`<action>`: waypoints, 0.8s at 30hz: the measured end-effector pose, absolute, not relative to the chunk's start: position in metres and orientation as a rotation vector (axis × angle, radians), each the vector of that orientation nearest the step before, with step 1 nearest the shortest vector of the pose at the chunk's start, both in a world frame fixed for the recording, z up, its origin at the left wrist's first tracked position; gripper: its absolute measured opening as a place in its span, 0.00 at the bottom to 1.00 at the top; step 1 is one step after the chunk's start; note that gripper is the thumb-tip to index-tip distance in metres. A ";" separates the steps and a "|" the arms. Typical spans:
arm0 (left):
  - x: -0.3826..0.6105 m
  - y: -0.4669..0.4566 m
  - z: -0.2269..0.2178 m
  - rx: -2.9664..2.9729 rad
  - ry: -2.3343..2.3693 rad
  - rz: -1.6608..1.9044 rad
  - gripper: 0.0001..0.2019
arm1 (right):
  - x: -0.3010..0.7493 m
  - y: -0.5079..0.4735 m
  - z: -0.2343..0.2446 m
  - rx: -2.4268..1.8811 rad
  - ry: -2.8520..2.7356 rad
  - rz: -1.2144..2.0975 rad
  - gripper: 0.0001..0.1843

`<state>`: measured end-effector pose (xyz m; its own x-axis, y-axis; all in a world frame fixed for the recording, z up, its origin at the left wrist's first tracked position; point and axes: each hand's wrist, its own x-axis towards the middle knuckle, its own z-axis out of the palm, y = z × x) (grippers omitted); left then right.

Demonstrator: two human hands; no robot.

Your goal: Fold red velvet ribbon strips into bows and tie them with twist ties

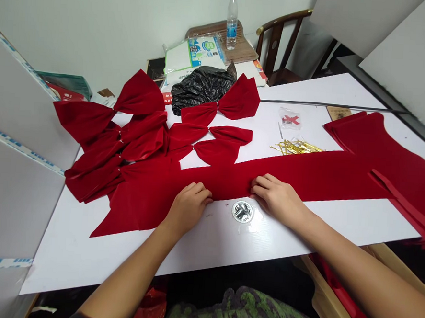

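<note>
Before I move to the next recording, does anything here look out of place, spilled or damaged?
Nothing looks spilled or damaged. Two mildly untidy spots: the gold strips lie splayed at uneven angles beyond the long red cloth, and the red fabric pile at right appears to hang past the near edge of the table.

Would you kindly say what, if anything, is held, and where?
Left hand and right hand touch the near edge of the red fabric strip; grip unclear.
</note>
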<state>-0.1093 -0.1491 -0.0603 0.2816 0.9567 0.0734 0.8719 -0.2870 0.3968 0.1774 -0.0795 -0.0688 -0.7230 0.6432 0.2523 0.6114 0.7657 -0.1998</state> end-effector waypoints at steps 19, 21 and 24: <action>-0.110 -0.152 -0.066 2.215 1.693 0.661 0.07 | 0.174 -0.075 -0.065 -0.958 -2.638 0.538 0.10; -0.110 -0.151 -0.065 2.207 1.682 0.654 0.07 | 0.174 -0.074 -0.063 -0.957 -2.627 0.569 0.10; -0.110 -0.150 -0.064 2.178 1.656 0.647 0.06 | 0.174 -0.073 -0.061 -0.946 -2.613 0.613 0.09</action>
<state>-0.1104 -0.1501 -0.0640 0.2219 0.9625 0.1559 0.8134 -0.2709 0.5148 0.1745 -0.0730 -0.0612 -0.7405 0.6598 0.1276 0.5344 0.6933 -0.4836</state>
